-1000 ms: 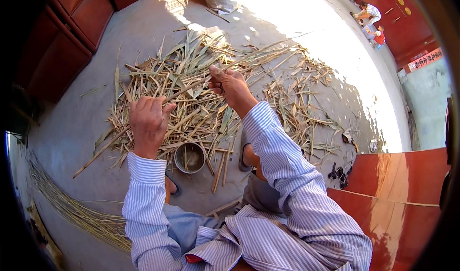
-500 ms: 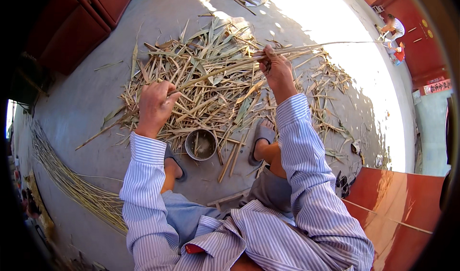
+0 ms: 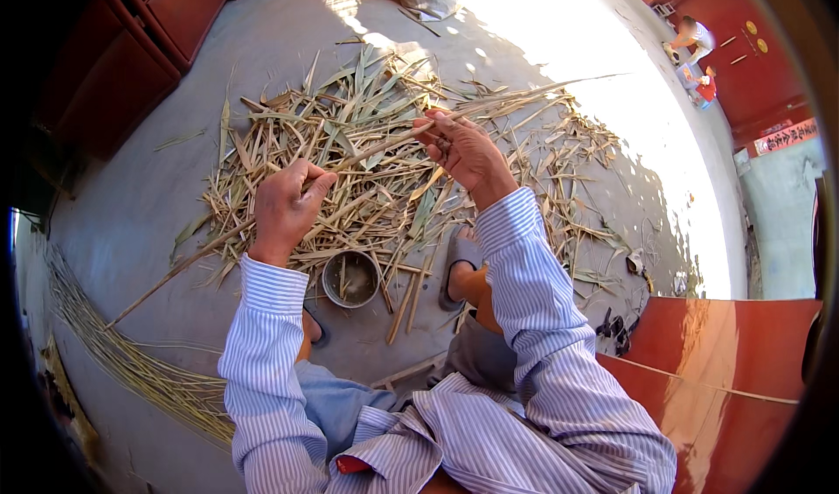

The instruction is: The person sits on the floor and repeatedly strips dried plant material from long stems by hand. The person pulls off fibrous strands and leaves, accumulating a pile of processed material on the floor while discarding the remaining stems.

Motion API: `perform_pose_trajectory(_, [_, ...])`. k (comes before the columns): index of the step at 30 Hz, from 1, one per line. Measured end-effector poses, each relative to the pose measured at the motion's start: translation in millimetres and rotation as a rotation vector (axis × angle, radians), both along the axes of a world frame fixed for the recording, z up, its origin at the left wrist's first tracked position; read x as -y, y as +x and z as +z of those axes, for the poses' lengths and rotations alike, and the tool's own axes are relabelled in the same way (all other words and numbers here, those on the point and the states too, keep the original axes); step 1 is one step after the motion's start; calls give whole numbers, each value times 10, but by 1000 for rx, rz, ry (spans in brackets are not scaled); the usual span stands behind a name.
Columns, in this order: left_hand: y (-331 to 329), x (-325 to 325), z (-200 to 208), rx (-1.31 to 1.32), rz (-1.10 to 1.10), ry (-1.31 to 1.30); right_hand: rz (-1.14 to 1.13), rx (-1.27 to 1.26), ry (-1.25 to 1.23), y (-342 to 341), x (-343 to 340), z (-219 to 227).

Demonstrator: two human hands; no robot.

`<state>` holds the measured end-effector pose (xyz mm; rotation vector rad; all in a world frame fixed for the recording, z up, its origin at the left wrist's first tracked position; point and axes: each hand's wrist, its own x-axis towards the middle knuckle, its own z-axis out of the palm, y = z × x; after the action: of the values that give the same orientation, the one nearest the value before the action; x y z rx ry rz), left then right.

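Both hands hold one long stalk (image 3: 367, 150) above the husk pile (image 3: 384, 188). The left hand (image 3: 284, 210) is closed around it and the right hand (image 3: 463, 149) pinches it higher. Its axis runs from the floor's lower left to upper right.

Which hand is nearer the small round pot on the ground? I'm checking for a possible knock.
Left. The left hand grips the stalk just above the pot; the right hand is farther up and right.
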<state>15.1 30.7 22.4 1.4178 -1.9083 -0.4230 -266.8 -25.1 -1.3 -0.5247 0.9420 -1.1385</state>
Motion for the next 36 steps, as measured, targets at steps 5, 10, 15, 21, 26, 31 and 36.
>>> perform_pose_trajectory(5, [-100, 1, 45, 14, -7, -69, -28, 82, -87, 60, 25, 30])
perform_pose_trajectory(10, [-187, -41, 24, 155, -20, -213, -121, -4, -140, 84, -28, 77])
perform_pose_trajectory(15, [-260, -36, 16, 190, -29, -300, -165, -118, -122, -5, -54, 112])
perform_pose_trajectory(21, [-201, 14, 104, 243, 14, -414, -3, -329, -143, 135, -101, 133])
perform_pose_trajectory(26, [-364, 77, 140, 83, -11, -292, 220, -287, -266, 275, -173, 165])
perform_pose_trajectory(31, [-215, 62, 139, -38, 64, -203, -2, -264, -40, 43, -91, 98])
perform_pose_trajectory(36, [-169, 55, 56, -108, 34, -124, -335, 116, 121, -270, 38, 78])
